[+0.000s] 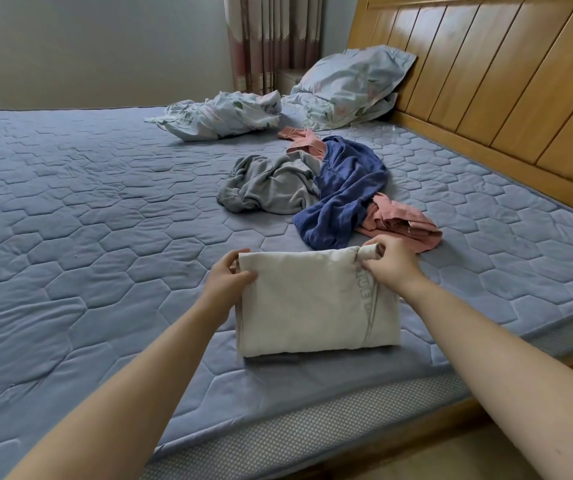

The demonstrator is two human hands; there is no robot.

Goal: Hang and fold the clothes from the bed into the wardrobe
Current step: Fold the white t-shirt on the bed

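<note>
Left hand [228, 282] and right hand [390, 263] pinch far corners of folded white garment [309, 306]. Beyond grip: 3 loose clothes, grey [271, 185], blue [340, 188], pink [402, 223], unfolded. Wardrobe unseen.

A folded garment [316, 303] lies on the mattress [70, 202], unfolded clothes [319, 188] behind it.

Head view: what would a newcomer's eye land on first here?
First, the folded white garment at the near edge of the blue mattress, its far corners held by the left hand and the right hand. Behind it lies an unfolded heap, grey garment, blue garment and pink garment, toward the wooden headboard.
</note>
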